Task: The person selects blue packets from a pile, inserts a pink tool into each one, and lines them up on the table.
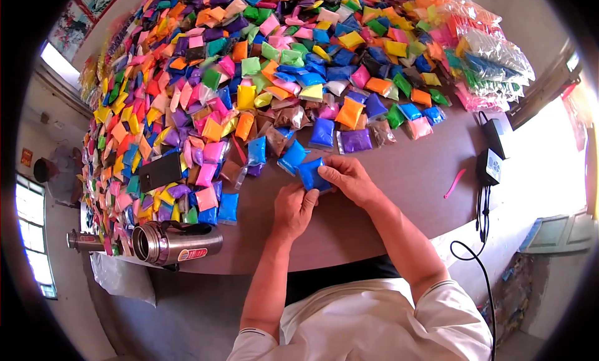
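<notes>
We look down on two bare hands over a brown bench point(380, 221). Between them is a small blue packet point(314, 177), just in front of a wide heap of colourful packets point(250, 66). The right hand point(352, 181) pinches its right side, thumb lying across the top. The left hand point(292, 210) curls at the lower left edge, thumb bent inward; whether its fingers grip, we cannot tell. The packet looks soft, so we would likely do best with a light, even pinch near the edges, keeping the middle unsqueezed. Another blue packet point(292, 158) lies close behind, so we should keep our fingers clear of it.
</notes>
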Action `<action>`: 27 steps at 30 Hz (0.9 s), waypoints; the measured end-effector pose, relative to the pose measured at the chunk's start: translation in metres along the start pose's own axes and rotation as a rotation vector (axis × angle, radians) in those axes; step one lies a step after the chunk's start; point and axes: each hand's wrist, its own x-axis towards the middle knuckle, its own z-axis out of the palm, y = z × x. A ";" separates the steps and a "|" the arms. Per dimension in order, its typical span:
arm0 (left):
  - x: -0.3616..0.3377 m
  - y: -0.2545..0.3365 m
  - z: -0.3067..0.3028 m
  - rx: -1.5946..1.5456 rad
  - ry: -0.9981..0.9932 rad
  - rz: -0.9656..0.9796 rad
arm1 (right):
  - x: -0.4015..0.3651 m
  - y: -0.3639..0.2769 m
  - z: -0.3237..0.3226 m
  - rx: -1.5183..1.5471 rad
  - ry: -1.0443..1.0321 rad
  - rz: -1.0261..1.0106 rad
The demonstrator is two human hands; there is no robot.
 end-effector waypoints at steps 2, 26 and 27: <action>0.000 0.001 -0.002 0.014 -0.033 0.039 | 0.001 0.002 -0.001 -0.064 -0.012 0.030; -0.001 -0.004 0.002 0.029 0.050 0.092 | -0.002 -0.008 0.002 -0.021 -0.093 0.053; -0.001 -0.004 0.002 0.029 0.048 0.091 | -0.002 -0.007 0.002 -0.041 -0.078 0.043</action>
